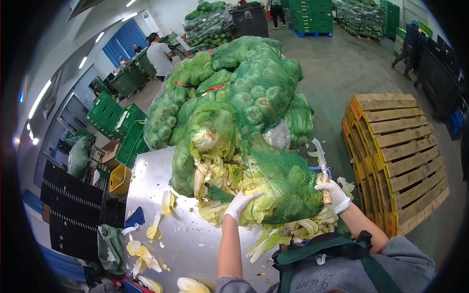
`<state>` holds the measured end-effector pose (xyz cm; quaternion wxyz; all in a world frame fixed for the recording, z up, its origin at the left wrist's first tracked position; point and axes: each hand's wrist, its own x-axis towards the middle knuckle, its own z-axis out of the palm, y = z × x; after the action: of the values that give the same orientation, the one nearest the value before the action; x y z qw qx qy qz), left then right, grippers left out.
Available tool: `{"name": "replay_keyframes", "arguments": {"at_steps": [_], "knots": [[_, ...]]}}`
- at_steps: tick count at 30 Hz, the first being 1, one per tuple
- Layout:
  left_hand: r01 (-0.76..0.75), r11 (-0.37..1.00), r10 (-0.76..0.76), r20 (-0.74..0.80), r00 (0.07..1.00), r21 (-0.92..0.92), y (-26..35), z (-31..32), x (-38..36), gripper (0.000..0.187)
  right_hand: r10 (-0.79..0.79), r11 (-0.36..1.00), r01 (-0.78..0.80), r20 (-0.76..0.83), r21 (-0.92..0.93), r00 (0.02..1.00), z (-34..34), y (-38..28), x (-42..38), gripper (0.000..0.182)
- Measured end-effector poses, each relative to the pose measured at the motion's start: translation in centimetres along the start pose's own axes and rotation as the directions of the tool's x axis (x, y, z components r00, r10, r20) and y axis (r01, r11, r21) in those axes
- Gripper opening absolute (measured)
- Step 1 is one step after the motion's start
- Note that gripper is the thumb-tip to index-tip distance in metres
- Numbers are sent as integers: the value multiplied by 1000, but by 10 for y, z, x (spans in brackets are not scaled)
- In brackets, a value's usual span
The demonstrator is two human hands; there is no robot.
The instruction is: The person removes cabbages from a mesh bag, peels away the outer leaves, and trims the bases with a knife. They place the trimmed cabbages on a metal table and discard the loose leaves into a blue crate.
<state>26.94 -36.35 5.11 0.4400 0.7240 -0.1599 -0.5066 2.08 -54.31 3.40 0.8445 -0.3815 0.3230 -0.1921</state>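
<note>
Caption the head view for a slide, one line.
Gloved left hand presses a green net sack of cabbages on a steel table; gloved right hand holds a knife upright.

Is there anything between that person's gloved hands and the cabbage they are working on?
Yes, the green net sack wraps the cabbage on the steel table. The left hand presses on the cabbage at the sack's torn edge, while the right hand grips a knife, blade up, beside the mesh.
</note>
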Motion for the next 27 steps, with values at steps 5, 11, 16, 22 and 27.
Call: {"name": "replay_keyframes", "arguments": {"at_steps": [5, 11, 16, 22, 27], "knots": [[-147, 986, 149, 18, 989, -79, -90, 3, 15, 66, 18, 998, -14, -74, 53, 997, -4, 2, -2, 22], [-253, 510, 23, -281, 960, -822, -169, 56, 9, 52, -37, 997, 42, -74, 70, 997, -1, -8, 5, 21], [-418, 397, -16, -462, 887, -817, -185, 105, 21, 57, -79, 996, 79, -12, -29, 997, 5, -9, 24, 21], [-636, 629, 164, -723, 670, -447, -178, 164, 14, 77, 1, 1000, 0, -83, 6, 997, -18, 10, 39, 21], [-160, 933, 335, -616, 713, 323, -118, 85, -14, 66, 13, 1000, -10, -116, 27, 993, -35, 7, 31, 20]]}}
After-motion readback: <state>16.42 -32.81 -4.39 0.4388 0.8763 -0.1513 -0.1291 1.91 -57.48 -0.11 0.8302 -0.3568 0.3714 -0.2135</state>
